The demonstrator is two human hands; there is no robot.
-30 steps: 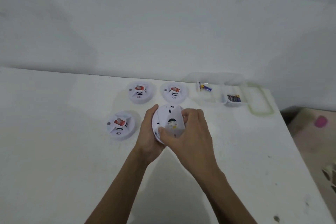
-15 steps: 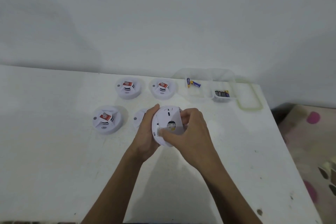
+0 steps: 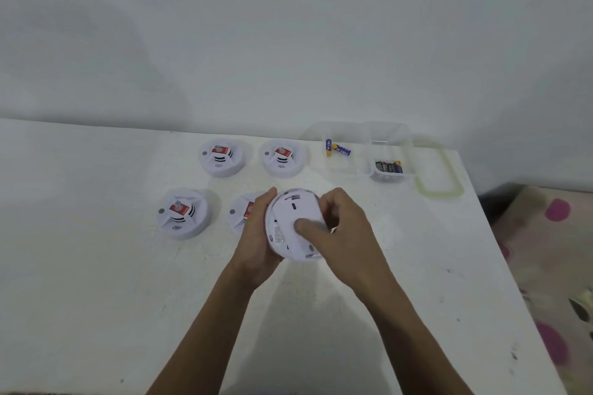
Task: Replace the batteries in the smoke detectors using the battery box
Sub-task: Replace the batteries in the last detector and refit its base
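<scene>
Smoke detector (image 3: 293,224) is held back-up: left hand (image 3: 256,240) grips its rim, right hand (image 3: 343,234) wraps it, thumb on the cover. Four other detectors (image 3: 183,213) beyond the left hand probably still need doing, battery box (image 3: 385,177) past the right.

Dim, bluish, even light. A soft grey shadow lies on the surface (image 3: 96,298) just below the left hand (image 3: 256,240) and right hand (image 3: 346,234), between the forearms. The right hand's thumb is smeared with blur. Edges far from the hands bend and soften.
</scene>
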